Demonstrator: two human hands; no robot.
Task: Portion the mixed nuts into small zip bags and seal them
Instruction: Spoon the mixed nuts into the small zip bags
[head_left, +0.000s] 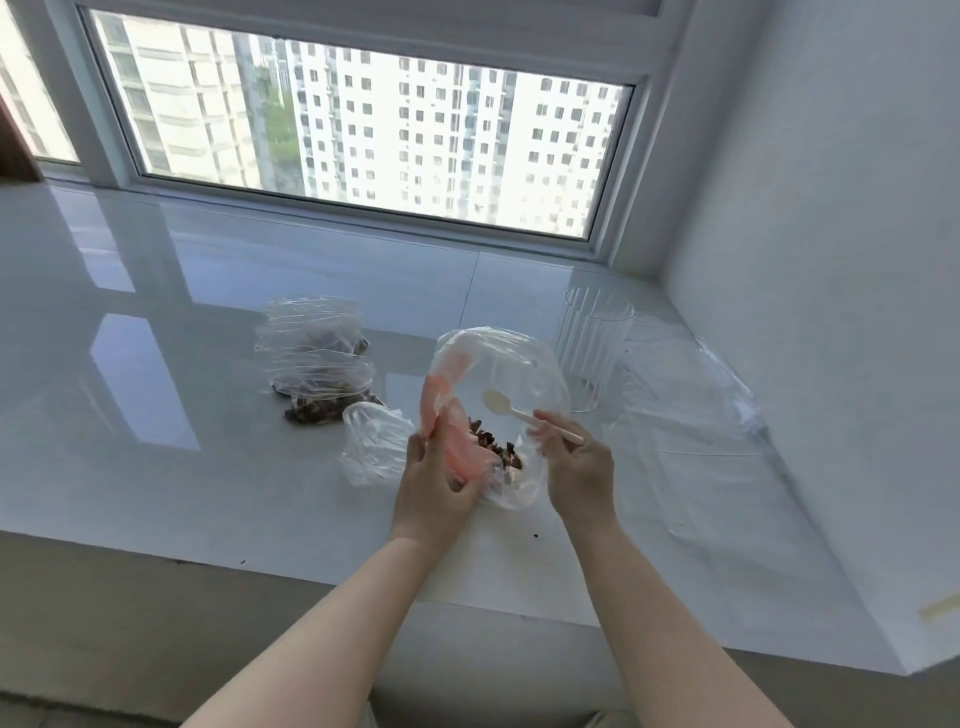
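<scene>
A large clear plastic bag (511, 364) with a pink patch on its left side stands open at the middle of the white sill. Dark mixed nuts (496, 447) lie in its bottom. My left hand (436, 480) grips the bag's pink left edge. My right hand (576, 462) pinches the handle of a pale wooden spoon (506, 405), whose empty bowl sits inside the bag mouth above the nuts. To the left lie filled small zip bags (317, 358) holding nuts, and a crumpled small clear bag (371, 447) rests beside my left hand.
A ribbed clear glass (592, 353) stands right of the big bag. Flat clear bags (691, 415) lie further right by the wall. The glossy white sill (156, 467) ends at a front edge near me; a window runs along the back. Crumbs dot the sill.
</scene>
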